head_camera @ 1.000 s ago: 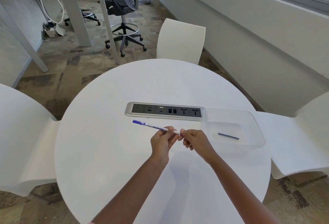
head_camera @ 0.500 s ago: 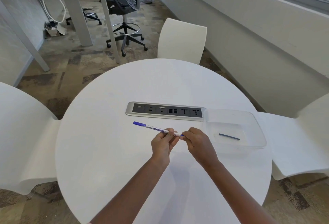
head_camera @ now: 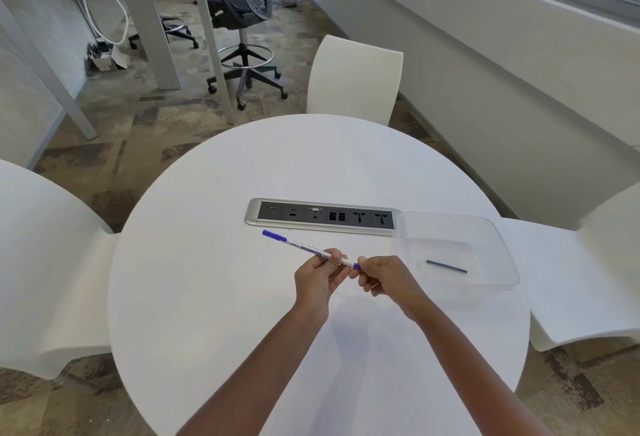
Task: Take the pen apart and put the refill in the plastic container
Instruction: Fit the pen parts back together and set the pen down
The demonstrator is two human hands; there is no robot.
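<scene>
A white pen (head_camera: 304, 248) with blue print and a blue cap at its far left end is held level above the round white table (head_camera: 214, 297). My left hand (head_camera: 320, 279) grips the pen's barrel near its right end. My right hand (head_camera: 384, 279) pinches the small blue piece (head_camera: 356, 266) at that end, which shows a little way out of the barrel. To the right stands a clear plastic container (head_camera: 498, 238) with one dark blue refill (head_camera: 446, 266) lying in it.
A silver power and data socket strip (head_camera: 322, 216) is set into the table just beyond the pen. White chairs stand at the left (head_camera: 45, 262), far side (head_camera: 353, 79) and right (head_camera: 571, 273). A desk and an office chair (head_camera: 242, 13) stand further back.
My right hand has drawn slightly to the right, and a short blue piece now shows between the barrel's end and its fingers. The left hand keeps its hold.
</scene>
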